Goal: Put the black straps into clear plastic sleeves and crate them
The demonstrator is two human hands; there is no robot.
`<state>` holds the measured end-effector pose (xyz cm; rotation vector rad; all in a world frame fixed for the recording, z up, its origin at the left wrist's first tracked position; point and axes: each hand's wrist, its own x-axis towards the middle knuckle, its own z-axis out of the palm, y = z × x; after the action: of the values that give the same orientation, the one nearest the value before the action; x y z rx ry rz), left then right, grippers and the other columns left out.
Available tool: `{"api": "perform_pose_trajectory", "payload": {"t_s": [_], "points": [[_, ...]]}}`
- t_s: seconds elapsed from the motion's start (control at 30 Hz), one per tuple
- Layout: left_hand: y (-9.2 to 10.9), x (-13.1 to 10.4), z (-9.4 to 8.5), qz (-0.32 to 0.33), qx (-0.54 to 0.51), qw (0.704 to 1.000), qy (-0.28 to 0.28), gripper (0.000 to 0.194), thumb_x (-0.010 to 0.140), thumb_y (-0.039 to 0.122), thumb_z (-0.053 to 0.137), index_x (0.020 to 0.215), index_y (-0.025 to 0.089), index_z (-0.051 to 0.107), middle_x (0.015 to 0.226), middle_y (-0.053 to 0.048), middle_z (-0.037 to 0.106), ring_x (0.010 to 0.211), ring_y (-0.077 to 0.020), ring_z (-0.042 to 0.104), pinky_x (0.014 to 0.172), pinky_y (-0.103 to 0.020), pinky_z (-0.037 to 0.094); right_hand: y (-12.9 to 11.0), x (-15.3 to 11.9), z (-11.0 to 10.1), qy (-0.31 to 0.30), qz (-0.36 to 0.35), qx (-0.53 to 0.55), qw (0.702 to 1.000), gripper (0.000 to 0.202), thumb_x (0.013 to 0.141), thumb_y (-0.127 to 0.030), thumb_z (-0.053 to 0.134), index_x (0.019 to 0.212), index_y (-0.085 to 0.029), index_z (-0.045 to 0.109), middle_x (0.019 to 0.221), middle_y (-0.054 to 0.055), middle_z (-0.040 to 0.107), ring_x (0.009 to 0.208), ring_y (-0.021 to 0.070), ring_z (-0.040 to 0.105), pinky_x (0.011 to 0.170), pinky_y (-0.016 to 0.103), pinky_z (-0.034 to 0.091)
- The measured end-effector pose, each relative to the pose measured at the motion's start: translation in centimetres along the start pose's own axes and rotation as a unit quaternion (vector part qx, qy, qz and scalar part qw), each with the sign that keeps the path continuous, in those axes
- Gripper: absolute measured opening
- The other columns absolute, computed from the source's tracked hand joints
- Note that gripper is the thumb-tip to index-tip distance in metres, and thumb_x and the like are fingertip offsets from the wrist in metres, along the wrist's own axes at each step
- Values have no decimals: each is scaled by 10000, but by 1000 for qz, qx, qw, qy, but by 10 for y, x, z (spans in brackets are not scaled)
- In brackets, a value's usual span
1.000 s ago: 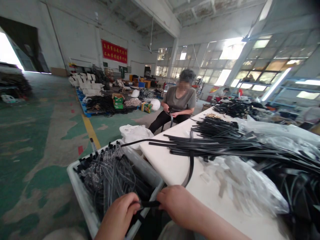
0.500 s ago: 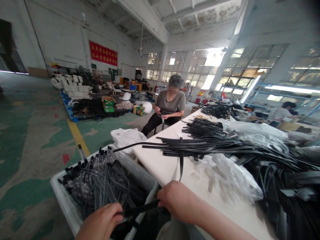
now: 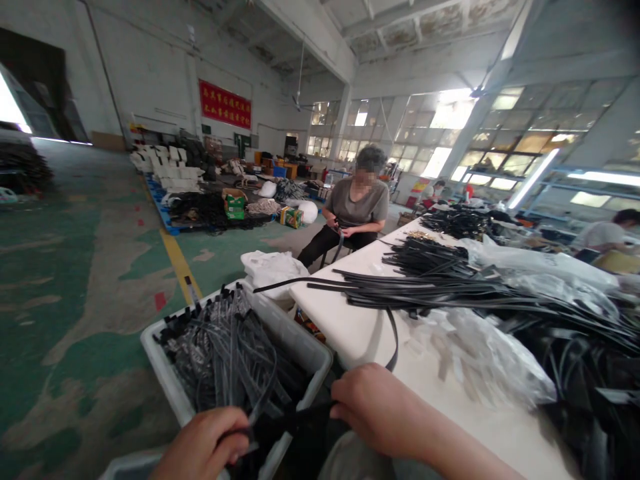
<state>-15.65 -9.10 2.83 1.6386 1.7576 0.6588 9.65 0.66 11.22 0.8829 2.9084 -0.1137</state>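
My left hand [image 3: 205, 445] and my right hand [image 3: 376, 403] both grip one black strap [image 3: 295, 419] stretched between them, low at the front edge of the white table [image 3: 350, 327]. The strap's far part curves up from my right hand to a heap of black straps [image 3: 450, 283] lying across the table. Just left of my hands stands a white bin [image 3: 300, 337] filled with bagged black straps [image 3: 225, 353]. Clear plastic sleeves [image 3: 480, 353] lie on the table right of my right hand.
A person in a grey shirt [image 3: 357, 210] sits at the table's far end, handling a strap. White bags [image 3: 273, 267] lie on the floor beside the table. Pallets with boxes and black goods [image 3: 200, 200] stand farther off on the green floor. Another person [image 3: 610, 233] works at far right.
My hands have drawn farther apart along the strap, the left hand sinking toward the lower edge. The view has swung slightly side to side.
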Motion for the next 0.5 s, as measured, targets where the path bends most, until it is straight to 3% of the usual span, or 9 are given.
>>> {"api": "perform_pose_trajectory", "payload": {"t_s": [0.13, 0.2, 0.3, 0.4, 0.5], "points": [[38, 1, 3, 46, -42, 997, -44, 173, 754, 177, 521, 687, 214, 676, 714, 16, 692, 768, -173, 624, 719, -234, 377, -30, 14, -7, -25, -83, 7, 996, 226, 909, -348, 595, 766, -185, 660, 756, 34, 737, 679, 199, 696, 517, 290, 328], [40, 4, -4, 67, -52, 995, -44, 179, 751, 170, 519, 685, 213, 679, 708, 19, 686, 766, -169, 618, 721, -232, 374, -30, 11, -14, -22, -70, 30, 997, 226, 888, -387, 632, 771, -195, 653, 746, 25, 729, 664, 195, 684, 506, 284, 310], [18, 9, -34, 53, -54, 997, 4, 176, 775, 205, 522, 674, 204, 666, 655, 23, 655, 690, -166, 597, 660, -231, 374, -2, -4, -30, 9, 0, 86, 996, 170, 909, -325, 601, 776, -224, 628, 695, -5, 687, 616, 162, 631, 520, 262, 314], [-2, 14, -65, 46, -68, 997, 13, 181, 785, 221, 533, 678, 192, 677, 639, 21, 657, 650, -164, 598, 629, -224, 385, 32, -19, -49, 15, 25, 117, 993, 249, 970, -319, 494, 778, -231, 625, 685, 5, 661, 611, 151, 588, 555, 255, 338], [8, 23, -76, 82, -76, 994, -12, 174, 788, 221, 563, 707, 183, 712, 646, 11, 681, 649, -161, 616, 628, -216, 398, 45, -21, -67, 23, 30, 130, 991, 348, 979, -414, 460, 740, -222, 623, 645, 16, 639, 578, 154, 557, 532, 257, 334]]}}
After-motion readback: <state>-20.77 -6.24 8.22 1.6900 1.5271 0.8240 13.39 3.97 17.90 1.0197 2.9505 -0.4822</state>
